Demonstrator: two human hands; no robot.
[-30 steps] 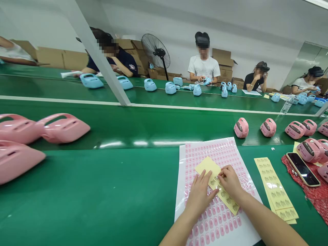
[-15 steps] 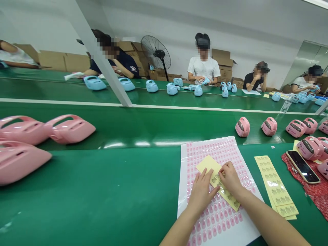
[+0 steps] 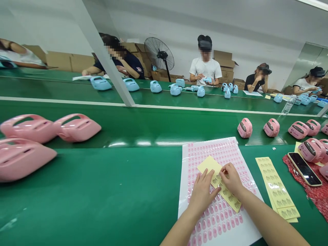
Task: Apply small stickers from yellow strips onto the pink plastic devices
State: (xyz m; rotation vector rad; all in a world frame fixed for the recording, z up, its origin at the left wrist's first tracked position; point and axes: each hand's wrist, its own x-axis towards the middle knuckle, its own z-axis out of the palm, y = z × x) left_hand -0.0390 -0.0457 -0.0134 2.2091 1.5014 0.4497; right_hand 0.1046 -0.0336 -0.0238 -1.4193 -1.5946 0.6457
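Three pink housings lie at the far left, well apart from the work. The left hand presses flat, fingers together, on the yellow label strip to steady it on the pink sticker sheet. The right hand pinches at a label on that strip. Spare strips and a phone lie to the right; nothing obstructs the hands.
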